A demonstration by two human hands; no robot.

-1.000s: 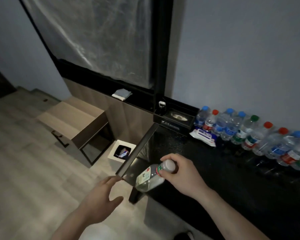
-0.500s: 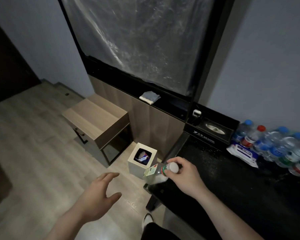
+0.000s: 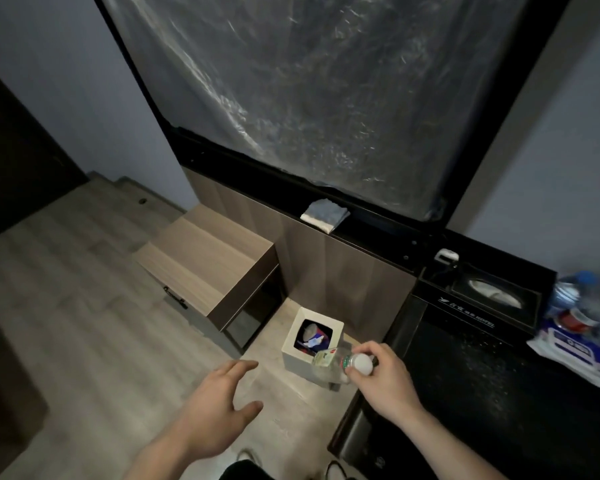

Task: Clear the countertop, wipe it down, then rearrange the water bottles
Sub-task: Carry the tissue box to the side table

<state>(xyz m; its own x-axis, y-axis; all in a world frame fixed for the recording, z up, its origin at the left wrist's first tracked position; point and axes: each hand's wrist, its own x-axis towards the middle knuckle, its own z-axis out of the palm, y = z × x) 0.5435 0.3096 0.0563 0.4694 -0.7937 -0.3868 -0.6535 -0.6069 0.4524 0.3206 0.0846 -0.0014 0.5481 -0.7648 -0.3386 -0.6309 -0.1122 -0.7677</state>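
Head view, right hand gripping bottle over bin, left hand relaxed, countertop beside.

wooden side table, folded cloth on ledge, tissue box

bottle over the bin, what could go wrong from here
The right hand holds the bottle only near its cap, beside the bin opening rather than squarely over it, so a drop may miss. The opening is small and already holds trash, so the bottle may bounce out.
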